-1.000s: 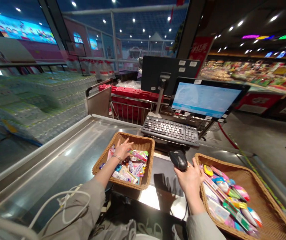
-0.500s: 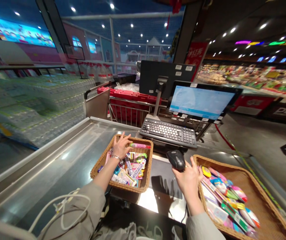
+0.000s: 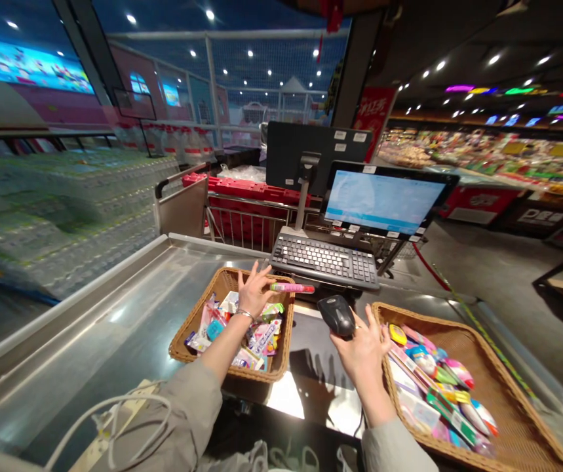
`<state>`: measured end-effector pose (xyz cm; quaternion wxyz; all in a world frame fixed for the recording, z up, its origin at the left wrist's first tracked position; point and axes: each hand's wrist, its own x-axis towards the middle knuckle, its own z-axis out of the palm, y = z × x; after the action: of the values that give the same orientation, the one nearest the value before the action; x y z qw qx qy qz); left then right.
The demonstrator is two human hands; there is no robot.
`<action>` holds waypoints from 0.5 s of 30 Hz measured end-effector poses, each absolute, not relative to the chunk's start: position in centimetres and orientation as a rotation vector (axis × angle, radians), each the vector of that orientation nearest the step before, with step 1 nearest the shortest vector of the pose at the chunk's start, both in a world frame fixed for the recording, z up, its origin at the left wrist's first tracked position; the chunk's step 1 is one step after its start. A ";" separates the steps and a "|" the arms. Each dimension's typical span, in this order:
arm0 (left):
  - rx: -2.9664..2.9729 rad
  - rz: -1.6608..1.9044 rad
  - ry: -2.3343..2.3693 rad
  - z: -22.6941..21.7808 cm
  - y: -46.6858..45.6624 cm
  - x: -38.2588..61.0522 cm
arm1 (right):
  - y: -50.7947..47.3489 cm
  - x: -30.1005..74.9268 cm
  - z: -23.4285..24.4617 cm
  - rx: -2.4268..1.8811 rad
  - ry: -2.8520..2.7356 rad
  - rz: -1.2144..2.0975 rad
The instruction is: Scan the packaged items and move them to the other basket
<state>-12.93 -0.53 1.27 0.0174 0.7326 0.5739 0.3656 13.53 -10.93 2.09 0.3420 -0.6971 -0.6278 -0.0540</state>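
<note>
Between the fingertips of my left hand is a slim pink stick-shaped item with a red end; its exact kind is unclear. It is held level over the right rim of a wicker basket filled with small packaged goods. My right hand grips a black handheld barcode scanner, its head pointing up and left. The scanner is a short distance right of the pink item, not touching it. Beside my right wrist stands a larger wicker basket holding colourful packages.
A keyboard and a lit monitor stand behind the baskets, with a second screen's back next to them. The steel counter has a raised rim at left. A cart with red crates stands beyond.
My left hand has moved right and lifted the pink item from inside the left basket to over its right rim, nearer the scanner. The view has shifted slightly.
</note>
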 end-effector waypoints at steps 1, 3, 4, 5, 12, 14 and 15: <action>2.275 1.141 1.777 1.3 -0.5 -12.5 | -11.0 13.5 2.1 -1.812 -1.642 -0.140; 2.277 1.154 1.758 1.4 -0.5 -11.8 | -11.1 13.3 2.2 -1.811 -1.663 -0.137; 2.278 1.160 1.747 1.3 -0.5 -11.5 | -11.1 13.2 2.2 -1.814 -1.670 -0.135; 2.280 1.163 1.737 1.3 -0.5 -11.2 | -11.2 13.2 2.2 -1.816 -1.678 -0.134; 2.299 1.165 1.699 1.1 -0.4 -9.4 | -11.6 12.7 2.6 -1.796 -1.703 -0.146; 2.303 1.177 1.685 1.1 -0.5 -8.9 | -11.6 12.5 2.8 -1.780 -1.709 -0.154; 2.307 1.178 1.680 1.1 -0.5 -8.6 | -11.7 12.4 2.8 -1.773 -1.712 -0.154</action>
<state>-8.64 -0.47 1.05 0.0269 0.7469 0.5440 0.3813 12.36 -11.66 2.83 0.3300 -0.6777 -0.6545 -0.0590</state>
